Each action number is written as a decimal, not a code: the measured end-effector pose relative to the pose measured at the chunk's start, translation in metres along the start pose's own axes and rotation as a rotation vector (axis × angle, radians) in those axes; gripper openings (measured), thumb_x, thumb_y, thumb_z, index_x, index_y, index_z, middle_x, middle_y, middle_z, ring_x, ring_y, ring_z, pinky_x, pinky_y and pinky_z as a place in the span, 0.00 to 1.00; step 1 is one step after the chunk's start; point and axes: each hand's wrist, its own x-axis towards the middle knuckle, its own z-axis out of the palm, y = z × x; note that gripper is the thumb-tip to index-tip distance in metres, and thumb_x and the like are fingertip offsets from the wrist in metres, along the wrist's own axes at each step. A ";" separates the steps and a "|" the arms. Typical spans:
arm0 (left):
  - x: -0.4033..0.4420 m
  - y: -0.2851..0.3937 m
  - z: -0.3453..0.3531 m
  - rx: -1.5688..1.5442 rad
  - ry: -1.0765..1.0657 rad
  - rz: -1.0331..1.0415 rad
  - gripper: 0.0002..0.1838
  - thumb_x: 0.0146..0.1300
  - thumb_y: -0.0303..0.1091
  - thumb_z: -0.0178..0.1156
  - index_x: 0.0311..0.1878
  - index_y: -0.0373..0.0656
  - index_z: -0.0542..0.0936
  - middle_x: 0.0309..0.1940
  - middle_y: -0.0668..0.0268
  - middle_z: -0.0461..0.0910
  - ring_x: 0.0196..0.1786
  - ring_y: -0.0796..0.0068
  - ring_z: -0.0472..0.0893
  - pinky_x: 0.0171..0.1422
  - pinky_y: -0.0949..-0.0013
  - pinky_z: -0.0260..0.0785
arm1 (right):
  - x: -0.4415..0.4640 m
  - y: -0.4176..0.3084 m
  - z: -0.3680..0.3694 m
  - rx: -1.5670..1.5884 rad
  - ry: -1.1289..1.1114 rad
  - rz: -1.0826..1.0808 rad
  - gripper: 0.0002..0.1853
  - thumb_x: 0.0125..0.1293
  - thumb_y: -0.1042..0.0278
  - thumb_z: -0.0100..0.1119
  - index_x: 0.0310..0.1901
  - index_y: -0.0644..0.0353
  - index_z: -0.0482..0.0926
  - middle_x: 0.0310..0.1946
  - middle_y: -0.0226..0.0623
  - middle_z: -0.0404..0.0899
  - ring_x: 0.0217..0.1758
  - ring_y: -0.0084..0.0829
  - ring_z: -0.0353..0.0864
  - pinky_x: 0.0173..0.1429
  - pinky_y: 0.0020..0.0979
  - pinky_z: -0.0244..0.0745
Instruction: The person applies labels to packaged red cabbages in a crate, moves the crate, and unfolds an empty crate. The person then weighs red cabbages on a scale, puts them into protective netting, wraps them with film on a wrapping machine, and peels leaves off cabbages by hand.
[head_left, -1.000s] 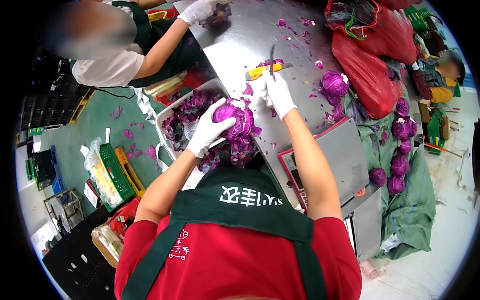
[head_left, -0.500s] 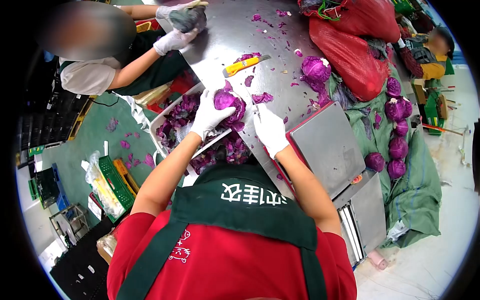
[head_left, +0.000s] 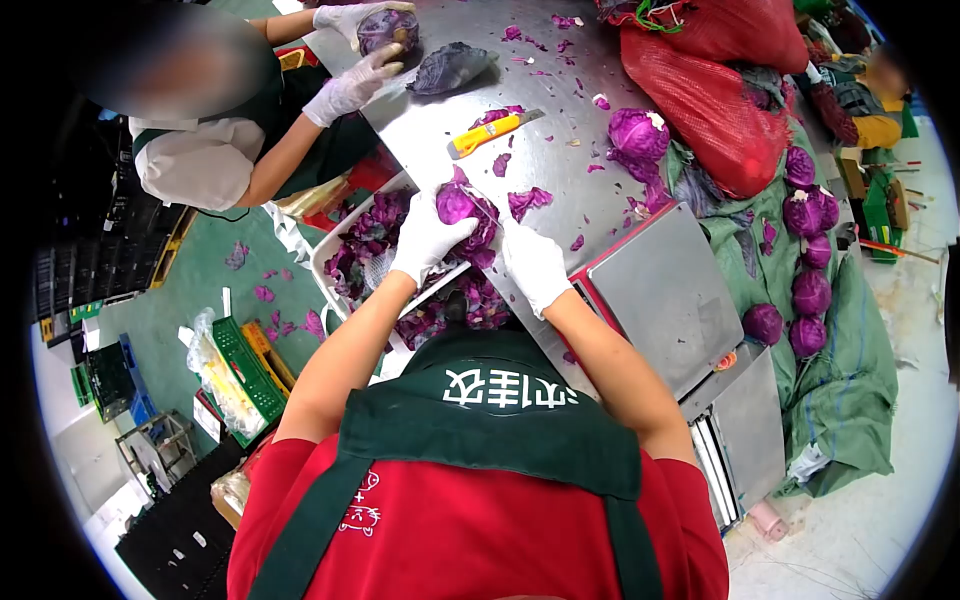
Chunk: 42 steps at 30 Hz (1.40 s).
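Note:
My left hand (head_left: 428, 238), in a white glove, is closed around the left side of a red cabbage (head_left: 458, 203) above the table's near edge. My gloved right hand (head_left: 535, 265) is at the cabbage's right side, fingers closed. A pale narrow shape runs from it toward the cabbage; I cannot make out what it is. Just beyond the cabbage, a yellow utility knife (head_left: 488, 134) lies on the metal table (head_left: 560, 190). Loose purple leaves (head_left: 528, 202) lie close to my right hand. Under my left hand stands a white bin (head_left: 324, 262) of leaf trimmings.
Across the left corner, a co-worker's gloved hands (head_left: 350, 88) hold another cabbage (head_left: 387, 32) beside a dark leaf (head_left: 452, 68). A trimmed cabbage (head_left: 637, 138), red mesh sacks (head_left: 715, 120) and a metal-topped box (head_left: 660, 290) are to the right. Several cabbages (head_left: 810, 292) rest on green sacking.
The co-worker's dark leaf now lies on the table, and a purple cabbage shows in their hands. My right hand has shifted slightly left, nearer the cabbage. The view has shifted slightly.

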 end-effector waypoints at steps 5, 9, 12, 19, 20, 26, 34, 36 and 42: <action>0.008 0.005 -0.007 0.017 -0.098 -0.035 0.48 0.46 0.50 0.72 0.66 0.31 0.64 0.57 0.45 0.70 0.60 0.54 0.74 0.65 0.63 0.66 | 0.007 0.009 -0.002 -0.030 -0.033 -0.061 0.10 0.66 0.68 0.48 0.46 0.60 0.72 0.28 0.47 0.80 0.29 0.47 0.82 0.33 0.45 0.78; 0.007 0.008 -0.001 0.090 -0.048 -0.039 0.48 0.45 0.49 0.73 0.66 0.33 0.64 0.56 0.46 0.71 0.60 0.54 0.74 0.64 0.63 0.67 | 0.011 0.002 -0.002 -0.031 -0.006 -0.042 0.08 0.67 0.67 0.48 0.43 0.60 0.73 0.25 0.46 0.79 0.27 0.47 0.82 0.31 0.44 0.77; 0.009 0.005 0.000 0.088 -0.045 -0.034 0.48 0.46 0.48 0.72 0.66 0.33 0.64 0.56 0.46 0.71 0.59 0.53 0.75 0.64 0.62 0.67 | 0.011 0.001 -0.002 -0.046 -0.040 -0.012 0.07 0.67 0.67 0.48 0.40 0.60 0.72 0.25 0.46 0.79 0.27 0.47 0.82 0.31 0.44 0.77; 0.013 0.005 0.004 0.147 -0.031 -0.005 0.47 0.46 0.48 0.72 0.66 0.34 0.65 0.58 0.47 0.71 0.59 0.54 0.75 0.64 0.63 0.68 | 0.024 0.015 0.008 -0.059 -0.150 0.020 0.07 0.66 0.69 0.46 0.41 0.61 0.71 0.28 0.49 0.80 0.30 0.50 0.82 0.33 0.47 0.77; 0.014 0.010 0.002 0.123 -0.045 -0.015 0.47 0.46 0.48 0.72 0.66 0.34 0.65 0.58 0.47 0.71 0.59 0.54 0.75 0.64 0.63 0.68 | 0.028 0.019 0.013 -0.039 -0.170 0.025 0.07 0.66 0.70 0.46 0.41 0.61 0.71 0.29 0.50 0.80 0.31 0.51 0.82 0.35 0.48 0.77; 0.008 -0.014 -0.001 -0.091 -0.052 0.041 0.49 0.43 0.46 0.73 0.67 0.35 0.63 0.58 0.46 0.70 0.61 0.52 0.72 0.68 0.61 0.63 | 0.053 0.026 0.018 0.030 -0.368 0.139 0.12 0.68 0.66 0.42 0.45 0.64 0.71 0.35 0.58 0.80 0.39 0.58 0.81 0.44 0.54 0.75; -0.014 -0.040 -0.012 -0.723 -0.193 -0.075 0.44 0.56 0.30 0.70 0.72 0.37 0.55 0.63 0.57 0.68 0.61 0.70 0.72 0.67 0.68 0.65 | 0.028 -0.011 0.001 0.685 -0.386 0.450 0.20 0.65 0.67 0.47 0.58 0.62 0.72 0.48 0.54 0.77 0.47 0.52 0.79 0.54 0.45 0.73; -0.010 -0.033 -0.014 -0.845 -0.162 -0.220 0.40 0.56 0.31 0.70 0.68 0.37 0.58 0.61 0.57 0.69 0.60 0.69 0.72 0.65 0.69 0.67 | 0.025 -0.013 0.004 0.516 -0.121 0.249 0.22 0.64 0.68 0.47 0.60 0.60 0.71 0.53 0.52 0.75 0.56 0.48 0.76 0.61 0.41 0.70; 0.001 -0.017 0.015 -0.640 -0.014 0.038 0.45 0.52 0.33 0.73 0.70 0.36 0.57 0.59 0.57 0.68 0.58 0.73 0.71 0.62 0.69 0.68 | 0.024 0.007 -0.004 0.343 -0.143 0.143 0.26 0.66 0.62 0.45 0.66 0.54 0.68 0.59 0.49 0.73 0.61 0.47 0.73 0.64 0.40 0.68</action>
